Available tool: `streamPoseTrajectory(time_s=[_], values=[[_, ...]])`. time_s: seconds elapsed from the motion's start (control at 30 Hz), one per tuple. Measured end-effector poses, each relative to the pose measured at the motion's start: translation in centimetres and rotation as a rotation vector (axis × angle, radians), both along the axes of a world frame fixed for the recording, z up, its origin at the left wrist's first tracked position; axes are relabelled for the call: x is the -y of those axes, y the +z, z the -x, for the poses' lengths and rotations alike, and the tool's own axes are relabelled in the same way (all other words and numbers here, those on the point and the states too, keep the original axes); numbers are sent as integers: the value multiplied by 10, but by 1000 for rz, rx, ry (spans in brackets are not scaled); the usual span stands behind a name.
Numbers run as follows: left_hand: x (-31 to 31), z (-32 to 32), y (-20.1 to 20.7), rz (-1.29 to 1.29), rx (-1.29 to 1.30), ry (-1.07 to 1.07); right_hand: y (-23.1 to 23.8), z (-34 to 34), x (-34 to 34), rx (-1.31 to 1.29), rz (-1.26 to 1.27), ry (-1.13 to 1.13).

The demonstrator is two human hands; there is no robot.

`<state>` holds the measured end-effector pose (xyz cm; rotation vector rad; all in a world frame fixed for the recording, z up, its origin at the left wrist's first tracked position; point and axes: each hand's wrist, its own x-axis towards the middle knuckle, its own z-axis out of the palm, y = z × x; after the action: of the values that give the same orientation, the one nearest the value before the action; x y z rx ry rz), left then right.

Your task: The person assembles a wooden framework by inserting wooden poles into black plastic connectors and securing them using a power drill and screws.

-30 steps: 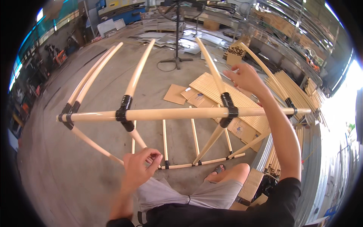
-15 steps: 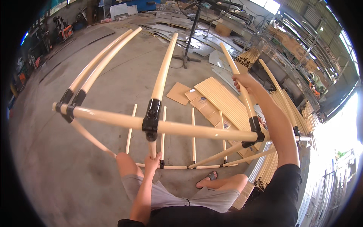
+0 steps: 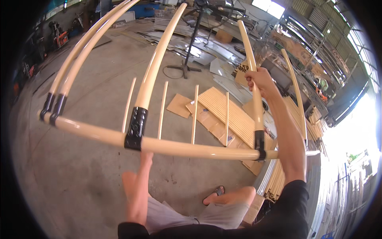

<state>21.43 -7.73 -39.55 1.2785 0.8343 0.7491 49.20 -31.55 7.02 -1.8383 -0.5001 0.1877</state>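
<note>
A large frame of cream-coloured round pipes spans the view, its long crosspiece (image 3: 191, 150) running left to right. Black pipe joints fix upright pipes to it, among them a wide joint (image 3: 136, 128) left of centre. My right hand (image 3: 259, 81) is closed around an upright pipe (image 3: 247, 46) on the right, well above its joint (image 3: 259, 144). Just below the wide joint, my left hand (image 3: 146, 157) reaches up against the frame; the crosspiece hides most of its fingers. Thinner-looking pipes (image 3: 195, 115) of the frame's far side show behind the crosspiece.
Flattened cardboard (image 3: 179, 105) and a row of cream pipes (image 3: 227, 113) lie on the floor ahead. Beyond is a black stand (image 3: 186, 69) with spread feet, near scattered sheets. Pipe bundles (image 3: 274, 183) and metal lengths flank my right side.
The frame has tilted and risen toward me, its left end shifting left and its far pipes moving up behind the crosspiece. Both hands moved with it; my right hand keeps its grip.
</note>
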Motion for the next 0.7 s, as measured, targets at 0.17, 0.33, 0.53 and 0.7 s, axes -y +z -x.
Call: streamPoseTrajectory(time_s=[0.17,0.33,0.53,0.7], values=[[-93,-98,73,180,592,-107,-54,-37,-73,162,-132,-87],[-143,-71,75,427,786,124,-125,-22,-175,115,-261,-118],[20,-46,72,878,672,-260,-209,5,-165,52,-241,-31],[34,-29,26,796,387,-203,-235,44,-145,-57,-135,57]])
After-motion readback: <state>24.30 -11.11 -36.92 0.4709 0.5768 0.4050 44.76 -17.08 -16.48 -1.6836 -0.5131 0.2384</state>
